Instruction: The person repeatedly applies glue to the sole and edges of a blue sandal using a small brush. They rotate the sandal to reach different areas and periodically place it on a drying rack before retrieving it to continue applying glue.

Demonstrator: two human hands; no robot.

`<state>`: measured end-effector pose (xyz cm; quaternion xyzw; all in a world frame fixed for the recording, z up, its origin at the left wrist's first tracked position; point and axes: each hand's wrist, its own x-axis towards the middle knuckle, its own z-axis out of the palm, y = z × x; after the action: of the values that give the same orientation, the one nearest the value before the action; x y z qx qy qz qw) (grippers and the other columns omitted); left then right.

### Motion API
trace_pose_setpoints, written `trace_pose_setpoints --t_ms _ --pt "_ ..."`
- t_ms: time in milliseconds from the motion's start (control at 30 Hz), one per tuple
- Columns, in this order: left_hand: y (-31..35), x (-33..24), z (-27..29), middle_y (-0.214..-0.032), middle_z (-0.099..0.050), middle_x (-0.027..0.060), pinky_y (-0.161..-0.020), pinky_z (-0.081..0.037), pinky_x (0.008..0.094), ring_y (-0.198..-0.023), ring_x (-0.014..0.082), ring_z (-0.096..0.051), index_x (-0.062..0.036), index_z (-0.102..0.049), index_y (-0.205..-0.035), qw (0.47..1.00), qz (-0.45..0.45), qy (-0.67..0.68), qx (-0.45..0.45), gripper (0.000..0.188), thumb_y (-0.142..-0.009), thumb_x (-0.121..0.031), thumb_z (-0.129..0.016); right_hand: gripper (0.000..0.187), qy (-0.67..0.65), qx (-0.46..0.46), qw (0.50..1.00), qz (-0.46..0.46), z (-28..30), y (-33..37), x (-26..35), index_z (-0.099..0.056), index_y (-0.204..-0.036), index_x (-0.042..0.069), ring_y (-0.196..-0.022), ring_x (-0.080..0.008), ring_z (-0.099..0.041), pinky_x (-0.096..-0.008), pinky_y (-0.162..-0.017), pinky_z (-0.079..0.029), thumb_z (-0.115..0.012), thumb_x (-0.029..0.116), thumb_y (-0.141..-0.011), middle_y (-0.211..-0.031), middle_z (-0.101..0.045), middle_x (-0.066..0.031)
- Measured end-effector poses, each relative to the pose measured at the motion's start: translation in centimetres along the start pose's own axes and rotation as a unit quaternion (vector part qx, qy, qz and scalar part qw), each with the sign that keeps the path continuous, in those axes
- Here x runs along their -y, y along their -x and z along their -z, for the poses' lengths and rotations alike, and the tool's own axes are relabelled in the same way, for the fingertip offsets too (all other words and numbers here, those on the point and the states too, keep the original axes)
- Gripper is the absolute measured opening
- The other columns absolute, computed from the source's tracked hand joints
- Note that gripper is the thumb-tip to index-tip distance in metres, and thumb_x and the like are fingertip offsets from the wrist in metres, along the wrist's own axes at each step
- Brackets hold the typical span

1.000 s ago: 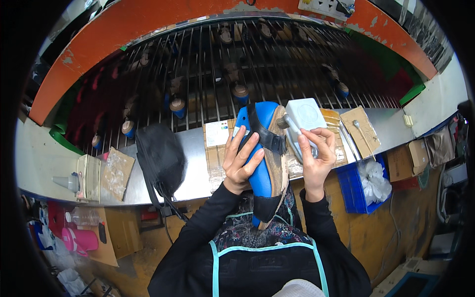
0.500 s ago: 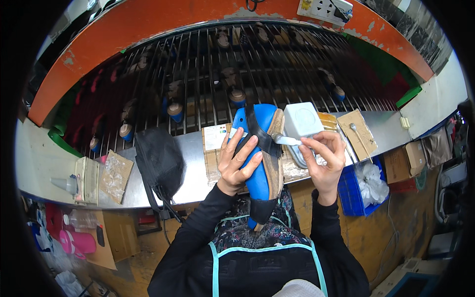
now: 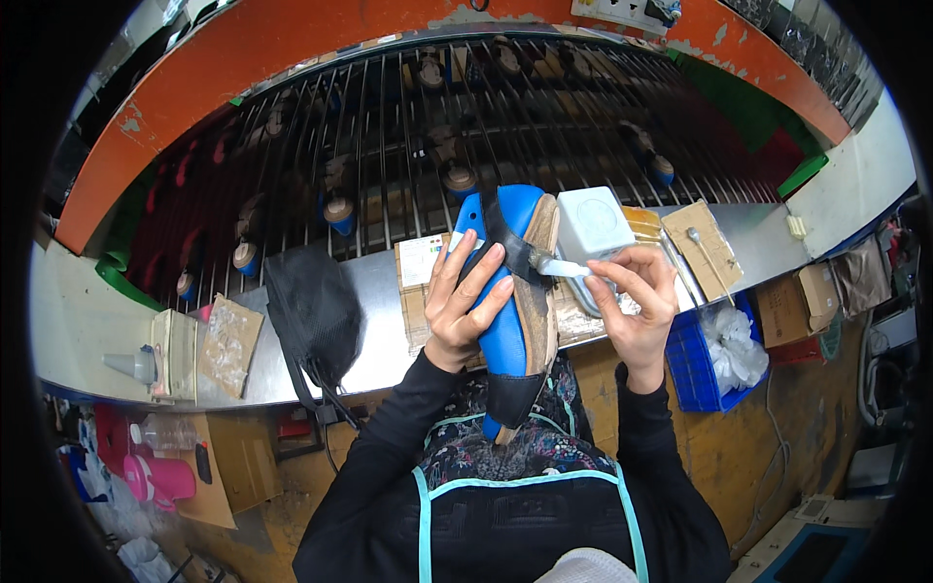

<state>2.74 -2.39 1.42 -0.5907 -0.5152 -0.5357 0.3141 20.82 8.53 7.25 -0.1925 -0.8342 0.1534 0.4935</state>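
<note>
My left hand [image 3: 461, 309] is wrapped over a blue shoe last [image 3: 505, 340] and holds it tilted, sole side facing right. On the last sits a sandal upper with black straps [image 3: 509, 243] and a brown cork-like footbed edge [image 3: 540, 330]. Between the thumb and fingers of my right hand [image 3: 643, 313] is a small brush with a whitish handle [image 3: 566, 268]. Its tip touches the strap end at the footbed's edge. Just behind the brush stands a white square container [image 3: 595, 222], and a metal tray beneath it is partly hidden by my hand.
Beyond the metal counter [image 3: 379, 291] runs a rack of metal rods [image 3: 389, 146] carrying several blue lasts. A black bag [image 3: 313, 311] lies left, near a stained board [image 3: 229, 345]. Right are a board with a stick brush [image 3: 700, 248] and a blue basket [image 3: 695, 374] holding plastic.
The view has shifted slightly. Both hands keep their holds, and the brush tip has moved a little along the strap end by the footbed edge.
</note>
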Motion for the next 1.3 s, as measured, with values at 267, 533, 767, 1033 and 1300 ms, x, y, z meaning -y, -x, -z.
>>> trace_pose_setpoints --t_ms 267,533,767,1033,1300 --pt "-0.7 0.4 -0.3 -0.124 -0.064 0.0102 -0.103 -0.039 0.0544 -0.121 0.0391 -0.055 -0.0205 -0.061 -0.113 1.000 -0.003 -0.001 0.022 0.037 -0.078 -0.016 -0.073 0.019 -0.062 0.141 0.988 0.019 2.3 -1.8 -1.5 -0.076 -0.089 0.012 -0.070 -0.0107 -0.054 -0.0312 -0.076 -0.032 -0.080 0.017 -0.071 -0.086 -0.060 -0.0005" --pt "-1.0 1.0 -1.5 -0.126 -0.062 0.0131 -0.105 -0.039 0.0534 -0.123 0.0386 -0.053 -0.0184 -0.059 -0.115 0.999 0.015 0.012 -0.040 0.038 -0.080 -0.020 -0.073 0.017 -0.264 0.060 0.950 -0.154 -0.1 1.5 -1.2 -0.075 -0.094 0.004 -0.075 -0.0122 -0.057 -0.0239 -0.064 -0.045 -0.077 0.007 -0.077 -0.087 -0.059 -0.0054" --pt "-0.4 1.3 -0.9 -0.125 -0.063 0.0103 -0.105 -0.038 0.0541 -0.123 0.0385 -0.053 -0.0213 -0.058 -0.114 0.999 -0.002 -0.035 -0.020 0.040 -0.077 -0.017 -0.075 0.016 -0.221 0.045 0.953 -0.200 0.2 3.3 0.7 -0.075 -0.093 0.003 -0.072 -0.0114 -0.058 -0.0267 -0.070 -0.046 -0.076 0.008 -0.078 -0.089 -0.059 -0.0059" --pt "-0.1 1.2 -0.1 -0.125 -0.064 0.0071 -0.104 -0.039 0.0538 -0.122 0.0382 -0.054 -0.0237 -0.058 -0.113 0.997 -0.024 -0.065 0.021 0.038 -0.079 -0.016 -0.072 0.018 -0.061 -0.009 0.988 -0.138 -1.3 2.8 1.6 -0.076 -0.094 0.010 -0.069 -0.0112 -0.053 -0.0294 -0.077 -0.030 -0.078 0.013 -0.076 -0.091 -0.060 -0.0019" --pt "0.0 1.9 0.4 -0.125 -0.064 0.0030 -0.104 -0.039 0.0539 -0.121 0.0372 -0.055 -0.0258 -0.057 -0.112 0.995 -0.025 -0.084 0.041 0.037 -0.079 -0.016 -0.071 0.026 0.118 -0.092 0.989 0.007 -2.5 2.5 2.0 -0.076 -0.097 0.014 -0.081 -0.0136 -0.054 -0.0321 -0.076 -0.027 -0.080 0.013 -0.071 -0.091 -0.060 -0.0015"
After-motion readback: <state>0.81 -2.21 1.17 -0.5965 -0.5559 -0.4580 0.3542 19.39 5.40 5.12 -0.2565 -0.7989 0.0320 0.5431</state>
